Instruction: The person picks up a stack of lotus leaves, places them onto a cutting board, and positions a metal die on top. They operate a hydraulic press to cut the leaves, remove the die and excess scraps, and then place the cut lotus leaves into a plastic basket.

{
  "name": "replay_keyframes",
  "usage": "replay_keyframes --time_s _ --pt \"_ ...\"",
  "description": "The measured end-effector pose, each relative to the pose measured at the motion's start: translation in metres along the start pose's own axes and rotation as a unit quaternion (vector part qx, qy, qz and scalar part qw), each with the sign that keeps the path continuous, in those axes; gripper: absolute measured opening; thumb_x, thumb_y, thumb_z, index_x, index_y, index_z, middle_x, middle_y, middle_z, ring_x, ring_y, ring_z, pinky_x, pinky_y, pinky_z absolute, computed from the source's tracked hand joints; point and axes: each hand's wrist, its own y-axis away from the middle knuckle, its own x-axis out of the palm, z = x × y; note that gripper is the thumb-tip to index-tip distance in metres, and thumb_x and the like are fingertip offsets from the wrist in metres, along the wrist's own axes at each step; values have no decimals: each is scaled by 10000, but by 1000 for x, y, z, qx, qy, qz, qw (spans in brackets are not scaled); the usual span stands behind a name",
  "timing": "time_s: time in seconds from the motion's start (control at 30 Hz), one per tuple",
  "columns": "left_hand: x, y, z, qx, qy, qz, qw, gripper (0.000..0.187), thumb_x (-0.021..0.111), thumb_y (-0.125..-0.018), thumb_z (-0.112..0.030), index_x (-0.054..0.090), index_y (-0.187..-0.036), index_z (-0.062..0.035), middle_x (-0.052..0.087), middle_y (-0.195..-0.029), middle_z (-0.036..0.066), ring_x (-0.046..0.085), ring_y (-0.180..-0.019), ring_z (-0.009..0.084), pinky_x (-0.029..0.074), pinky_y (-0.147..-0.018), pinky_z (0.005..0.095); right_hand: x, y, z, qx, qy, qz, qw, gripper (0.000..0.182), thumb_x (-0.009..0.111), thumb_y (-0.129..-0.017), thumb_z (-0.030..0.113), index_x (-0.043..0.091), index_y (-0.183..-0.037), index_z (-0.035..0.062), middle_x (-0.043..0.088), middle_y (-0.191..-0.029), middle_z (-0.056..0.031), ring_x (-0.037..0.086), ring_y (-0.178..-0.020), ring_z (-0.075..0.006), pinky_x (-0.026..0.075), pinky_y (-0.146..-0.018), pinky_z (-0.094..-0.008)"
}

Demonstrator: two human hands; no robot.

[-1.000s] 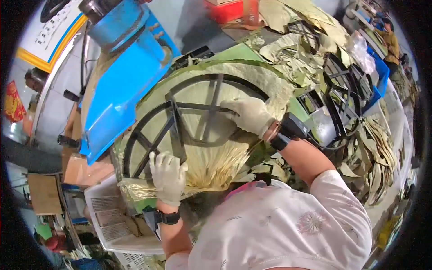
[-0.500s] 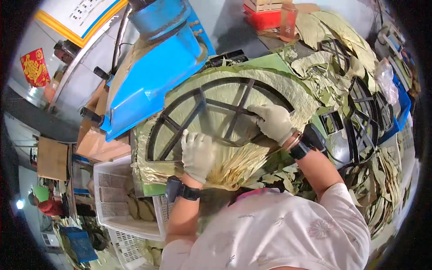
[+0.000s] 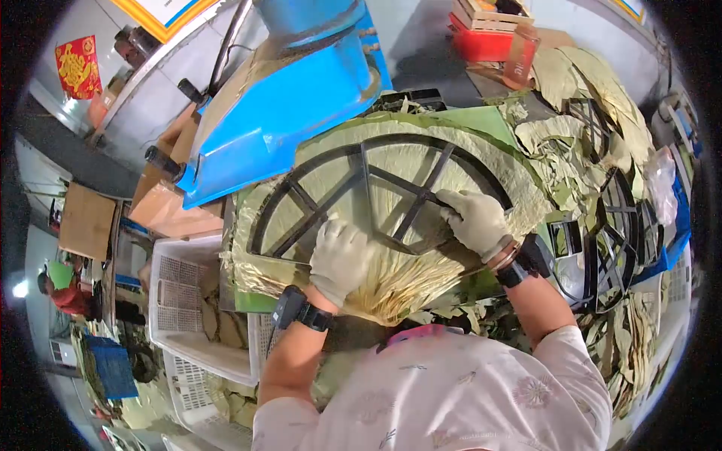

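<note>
A black fan-shaped cutting die (image 3: 432,174), a curved frame crossed by several struts, lies flat on a pale dried palm leaf (image 3: 519,174). The leaf's pleated stem end (image 3: 398,282) points toward me. My left hand (image 3: 340,259), in a whitish glove, has its fingers curled over the die's near edge, left of centre. My right hand (image 3: 475,224), gloved the same way, pinches the die where struts meet on the right. Leaf and die rest on a green board (image 3: 481,120). Both palms hide parts of the near edge.
A blue press head (image 3: 278,128) reaches over the board's far left. White plastic baskets (image 3: 244,353) stand at left, holding leaf pieces. On the right lie more black dies (image 3: 620,218) and piles of leaf scraps (image 3: 632,331). A red bin (image 3: 481,43) stands behind.
The camera view has turned slightly, so the press and board appear shifted right. Both hands stay on the die, which keeps about the same place on the leaf.
</note>
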Motion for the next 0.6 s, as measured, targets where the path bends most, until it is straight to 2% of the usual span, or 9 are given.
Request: replay_keyframes --time_s 0.17,0.23,0.33,0.4,0.57,0.6 --pt "1 -4 -7 4 -40 -8 999 189 724 -808 -230 674 -847 -53 642 -939 108 576 -1069 349 455 -1045 534 3 0 0 -12 -8 -23 1000 274 690 -888 247 714 -1151 174 707 -914 -146 692 -834 -377 552 -716 -470" --pt "4 -4 -2 25 -56 26 998 195 672 -802 -237 685 -847 -48 640 -939 122 571 -1085 346 440 -1066 513 9 0 -5 -38 3 -49 998 307 708 -868 195 721 -1173 159 717 -948 -146 695 -863 -380 552 -731 -461" --pt "-3 -7 -4 21 -84 27 996 160 634 -808 -214 684 -816 -63 642 -923 130 581 -1065 333 459 -1014 482 7 -4 1 -31 7 -12 999 340 717 -861 188 722 -1200 153 723 -978 -152 696 -879 -388 558 -748 -453" --pt "1 -9 -4 20 -83 38 996 153 627 -804 -202 688 -834 -64 650 -925 124 598 -1037 320 466 -952 452 8 -3 1 6 6 -6 1000 348 719 -847 112 734 -1188 43 731 -1136 -195 702 -1030 -390 562 -877 -403" --pt "-4 -8 -7 -2 -83 39 996 163 616 -810 -197 691 -844 -56 656 -929 116 602 -1028 309 464 -939 431 10 -4 1 2 21 6 1000 289 691 -909 127 730 -1178 30 736 -1100 -196 720 -1007 -369 564 -852 -397" --pt "-4 -7 -5 -6 -58 46 997 156 637 -806 -198 683 -854 -57 652 -926 116 606 -1017 315 467 -937 437 14 -2 -7 -18 11 -13 1000 299 700 -901 147 728 -1190 77 731 -1072 -176 712 -957 -376 564 -810 -410"
